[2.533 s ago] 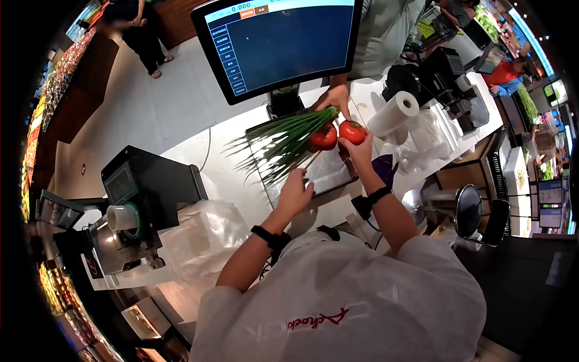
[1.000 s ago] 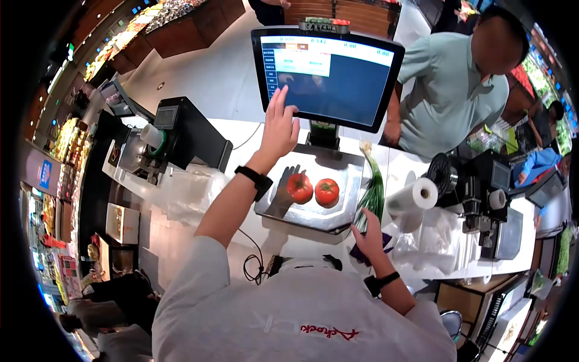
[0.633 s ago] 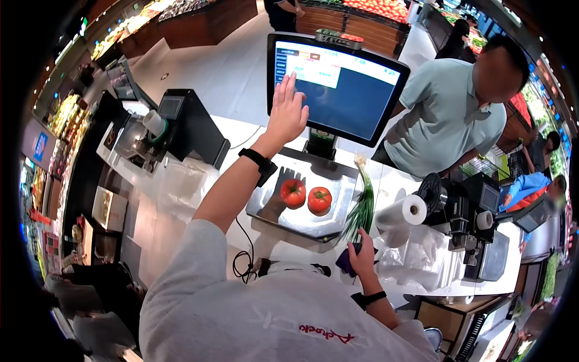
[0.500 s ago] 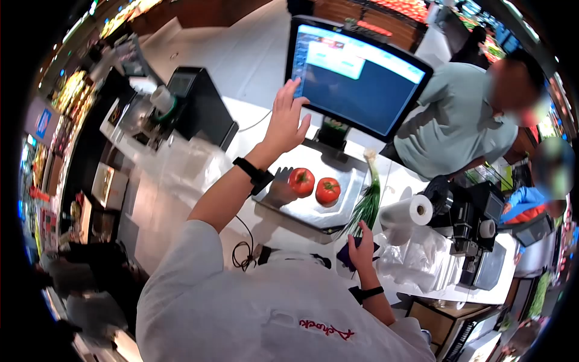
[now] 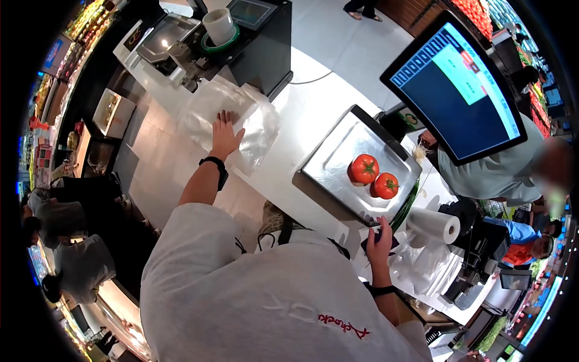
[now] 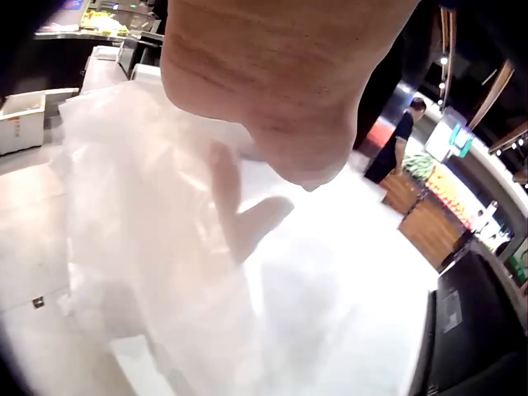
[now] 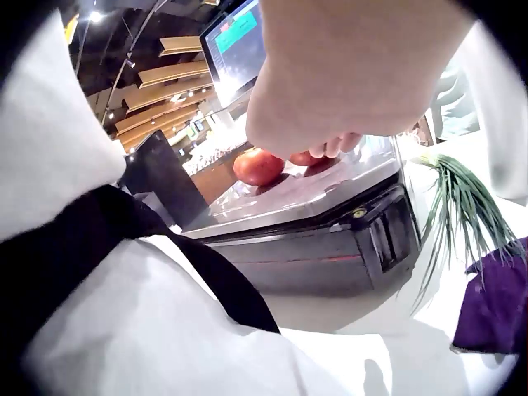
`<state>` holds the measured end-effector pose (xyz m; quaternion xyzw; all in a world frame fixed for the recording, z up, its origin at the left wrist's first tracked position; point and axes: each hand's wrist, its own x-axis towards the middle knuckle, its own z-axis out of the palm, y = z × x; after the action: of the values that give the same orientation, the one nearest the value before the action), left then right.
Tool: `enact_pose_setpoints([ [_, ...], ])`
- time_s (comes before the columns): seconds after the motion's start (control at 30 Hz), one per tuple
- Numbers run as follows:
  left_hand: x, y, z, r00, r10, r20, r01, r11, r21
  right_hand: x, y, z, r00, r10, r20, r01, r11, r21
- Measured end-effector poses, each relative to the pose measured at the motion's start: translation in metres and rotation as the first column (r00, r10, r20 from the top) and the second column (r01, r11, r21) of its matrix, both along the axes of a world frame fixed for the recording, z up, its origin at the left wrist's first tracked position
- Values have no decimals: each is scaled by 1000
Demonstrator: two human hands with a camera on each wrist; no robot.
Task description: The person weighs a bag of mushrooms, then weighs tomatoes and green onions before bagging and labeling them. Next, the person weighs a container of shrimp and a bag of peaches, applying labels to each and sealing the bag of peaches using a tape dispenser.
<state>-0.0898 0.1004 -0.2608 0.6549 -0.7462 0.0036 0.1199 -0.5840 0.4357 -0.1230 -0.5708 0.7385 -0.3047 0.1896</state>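
Now the white shop counter [image 5: 304, 123] bears clear bags [image 5: 259, 123] at ten o'clock, under the left hand [image 5: 225, 137], fingers straight; right hand [image 5: 379, 244], fingers extended, at four; scale [image 5: 335, 154] with tomatoes [image 5: 365, 169] at three; monitor [image 5: 443, 111] at two partly hides a person [image 5: 494, 172].

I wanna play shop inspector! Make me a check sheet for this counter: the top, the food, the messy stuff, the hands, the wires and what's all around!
Surface: white counter with a metal scale on it.
Job's things: two tomatoes on the scale; spring onions on the counter beside it.
Clutter: clear plastic bags, a roll and a purple cloth.
Hands: left hand open above the bags, touching or not is unclear; right hand near the scale's corner, holding nothing I can see.
Cables: one thin cord beside the black machine.
Surroundings: a lit screen, people and produce shelves.
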Motion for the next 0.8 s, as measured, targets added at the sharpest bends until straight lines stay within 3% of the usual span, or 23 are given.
enact_pose_setpoints([
  [0.03,6,-2,-7,1000,12,16,-14,992,126,8,-6,0,1000,9,-1,-9,1000,-15],
  [0.27,-6,12,-16,997,-11,-73,15,999,46,69,-50,18,995,87,-50,-86,996,23],
  [0.5,5,5,-6,968,-38,-248,59,995,77,124,-99,22,960,271,-77,-279,951,-136],
  [0.8,23,-5,50,858,-73,-509,120,991,60,209,-193,7,865,494,92,-483,868,-116],
])
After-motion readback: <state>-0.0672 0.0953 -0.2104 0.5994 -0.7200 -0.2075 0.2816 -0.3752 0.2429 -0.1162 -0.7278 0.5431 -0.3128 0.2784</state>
